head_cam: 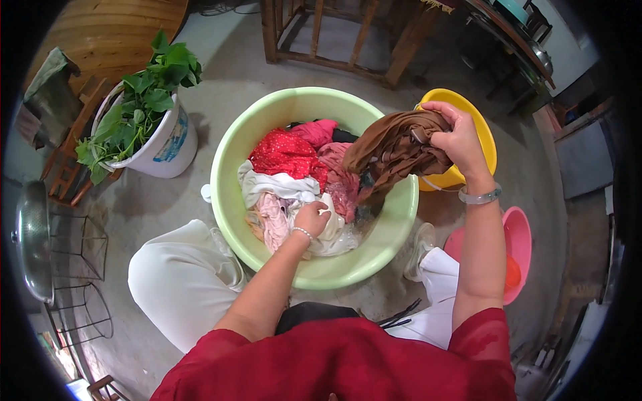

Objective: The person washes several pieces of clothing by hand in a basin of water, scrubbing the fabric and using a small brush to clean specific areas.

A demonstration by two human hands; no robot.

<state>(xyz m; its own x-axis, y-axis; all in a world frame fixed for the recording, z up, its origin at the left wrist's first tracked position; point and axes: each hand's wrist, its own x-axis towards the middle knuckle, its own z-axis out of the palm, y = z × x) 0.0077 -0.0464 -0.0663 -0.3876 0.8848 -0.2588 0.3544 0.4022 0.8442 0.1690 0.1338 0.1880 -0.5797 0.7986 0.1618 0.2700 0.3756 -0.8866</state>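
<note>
My right hand (457, 131) grips a wet brown garment (396, 145), raised at the right rim of a large light-green plastic basin (251, 120). The garment's lower end hangs down into the basin. Among the laundry, my left hand (312, 219) rests with curled fingers against a cream-white cloth (333, 225); whether it pinches the cloth is hard to tell. Beside it lie a pale pink garment (276, 223) and a white cloth (281, 186). Farther back are a red dotted garment (286, 153), a dusty-pink one (338, 160) and a bright pink one (318, 131).
A yellow bucket (479, 130) stands just right of the basin, partly behind my right hand. Nearer me is a pink basin (521, 235) with an orange-red item (512, 270). A white bucket of leafy greens (175, 145) stands at left. A wooden frame (326, 61) is beyond.
</note>
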